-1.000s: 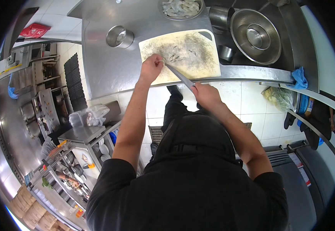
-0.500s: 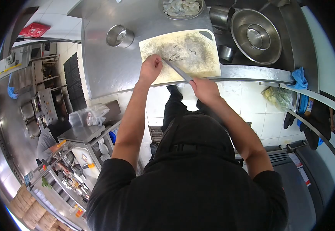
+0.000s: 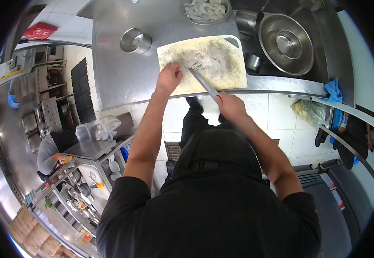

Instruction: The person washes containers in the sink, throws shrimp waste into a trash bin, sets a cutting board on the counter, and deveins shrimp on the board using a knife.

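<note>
My left hand (image 3: 169, 79) is over the left part of a worn, pale cutting board (image 3: 180, 88), fingers pinched together. Between its fingertips shows a small pale piece that looks like a shrimp, mostly hidden. My right hand (image 3: 232, 105) is closed round the handle of a knife (image 3: 204, 83) at the board's near edge. The blade slants up and left, its tip near my left fingertips but apart from them. Several thin dark strands (image 3: 198, 64) lie on the board. Beyond it, a metal bowl (image 3: 185, 16) holds several pale shrimp (image 3: 206, 9).
A metal cup (image 3: 135, 41) stands left of the board on the steel counter (image 3: 113, 73). To the right are a wide steel basin (image 3: 266, 50) with a smaller bowl (image 3: 289, 44) inside, metal pots, and a blue cloth (image 3: 333, 90). Another person (image 3: 47, 155) is at the lower left.
The knife tip has moved away from my left fingertips, and my right hand has shifted slightly right and nearer to me. The other person at the left has moved further into sight.
</note>
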### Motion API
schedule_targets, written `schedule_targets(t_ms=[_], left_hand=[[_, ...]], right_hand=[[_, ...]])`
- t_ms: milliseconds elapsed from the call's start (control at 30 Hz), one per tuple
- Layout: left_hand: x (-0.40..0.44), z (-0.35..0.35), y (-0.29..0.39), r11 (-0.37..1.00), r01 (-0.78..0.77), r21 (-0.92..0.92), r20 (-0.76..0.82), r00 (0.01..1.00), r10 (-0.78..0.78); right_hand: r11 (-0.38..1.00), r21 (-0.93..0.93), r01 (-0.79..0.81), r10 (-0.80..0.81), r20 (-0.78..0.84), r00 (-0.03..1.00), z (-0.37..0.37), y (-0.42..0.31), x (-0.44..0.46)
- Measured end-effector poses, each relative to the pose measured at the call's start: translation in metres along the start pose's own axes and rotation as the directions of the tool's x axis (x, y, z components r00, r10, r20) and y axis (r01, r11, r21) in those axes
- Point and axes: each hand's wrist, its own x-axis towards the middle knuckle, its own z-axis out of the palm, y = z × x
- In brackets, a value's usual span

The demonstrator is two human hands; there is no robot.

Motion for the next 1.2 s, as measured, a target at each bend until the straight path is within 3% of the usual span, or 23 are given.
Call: schedule_targets(t_ms=[100, 133, 333, 433, 467, 533, 633, 667, 800, 833, 867, 1000, 1100, 1133, 1200], left_hand=[[-0.003, -0.01, 0.001, 1.0, -0.009, -0.004, -0.06, 0.998, 0.008], [-0.005, -0.015, 0.002, 1.0, 0.006, 0.006, -0.07, 0.998, -0.005], [0.006, -0.058, 0.011, 1.0, 0.03, 0.009, -0.1, 0.995, -0.029], [0.027, -0.077, -0.003, 1.0, 0.006, -0.004, -0.216, 0.976, -0.007], [0.037, -0.09, -0.005, 0.994, 0.109, 0.028, -0.272, 0.957, -0.097], [0.064, -0.115, -0.032, 0.991, 0.113, 0.077, -0.43, 0.9, -0.069], [0.09, -0.148, -0.054, 0.967, 0.184, 0.177, -0.401, 0.911, -0.1], [0.093, -0.149, -0.054, 0.93, 0.212, 0.3, -0.376, 0.922, -0.09], [0.111, -0.116, -0.007, 0.957, 0.163, 0.24, -0.32, 0.944, -0.081], [0.124, -0.098, 0.003, 0.964, 0.098, 0.245, -0.313, 0.95, -0.017], [0.14, -0.079, 0.013, 0.968, 0.034, 0.249, -0.311, 0.949, 0.046], [0.212, -0.036, 0.092, 0.99, -0.002, 0.138, -0.16, 0.987, 0.024], [0.254, -0.006, 0.111, 0.964, 0.079, 0.254, -0.058, 0.996, -0.067], [0.263, 0.002, 0.11, 0.953, 0.113, 0.282, -0.013, 0.993, -0.114], [0.271, 0.016, 0.11, 0.941, 0.268, 0.205, -0.069, 0.963, -0.26]], right_hand=[[0.996, 0.019, -0.084, 0.085, -0.044, 0.995, -0.006, 0.008, 0.002], [0.997, 0.009, -0.072, 0.072, -0.115, 0.991, -0.008, 0.01, 0.003], [1.0, 0.018, -0.009, 0.012, -0.182, 0.983, -0.025, -0.009, 0.009], [0.998, 0.031, 0.054, -0.048, -0.169, 0.984, -0.022, -0.019, 0.014], [0.998, 0.046, 0.05, -0.043, -0.138, 0.989, -0.021, -0.017, 0.016], [0.993, 0.115, 0.041, -0.028, -0.112, 0.993, -0.019, -0.003, 0.016], [0.975, 0.221, 0.019, 0.0, -0.087, 0.996, -0.025, 0.025, 0.01], [0.975, 0.221, 0.009, 0.009, -0.083, 0.996, -0.03, 0.033, 0.006], [0.969, 0.237, -0.072, 0.097, -0.097, 0.991, -0.047, 0.05, -0.005], [0.966, 0.246, -0.084, 0.113, -0.104, 0.988, -0.047, 0.052, -0.007], [0.97, 0.236, -0.061, 0.097, -0.145, 0.985, -0.047, 0.053, -0.008], [0.981, 0.189, 0.035, 0.017, -0.265, 0.964, -0.038, 0.059, -0.005], [0.981, 0.191, 0.023, 0.023, -0.237, 0.971, -0.043, 0.055, -0.01], [0.964, 0.267, 0.013, 0.049, -0.226, 0.973, -0.048, 0.051, -0.017], [0.924, 0.381, -0.044, 0.123, -0.188, 0.974, -0.051, 0.05, -0.028]])
